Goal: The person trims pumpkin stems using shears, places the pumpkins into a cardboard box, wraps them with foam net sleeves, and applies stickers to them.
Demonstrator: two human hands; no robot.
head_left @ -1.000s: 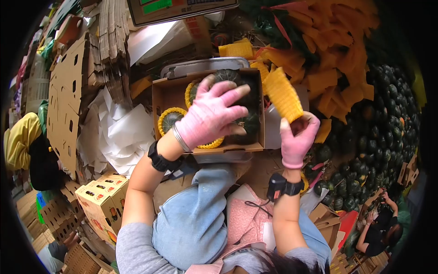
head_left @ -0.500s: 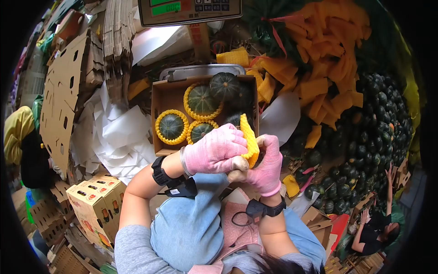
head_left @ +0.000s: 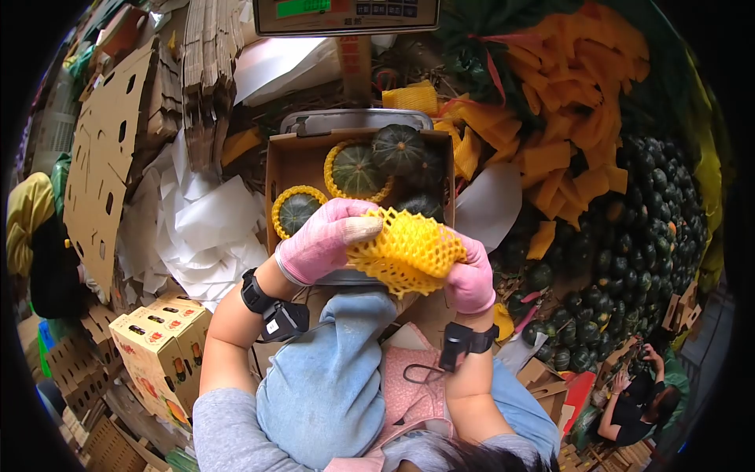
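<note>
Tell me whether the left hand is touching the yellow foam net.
Touching. The head view shows the gloved left hand holding the left end of the stretched yellow foam net, its thumb lying over the mesh edge.

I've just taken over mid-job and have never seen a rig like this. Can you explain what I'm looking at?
There is no machine here: a person works with their own two hands, both pink-gloved. Every picture comes from one camera worn on the head, looking forward and down, so the legs show at the bottom.

The left hand and right hand hold a yellow mesh net stretched between them. Just beyond is an open cardboard box with dark green squashes inside; at least two have yellow nets around them.

Left of the box lies crumpled white paper. To the right are a heap of orange-yellow nets and a big squash pile. A display panel shows at the top.
</note>
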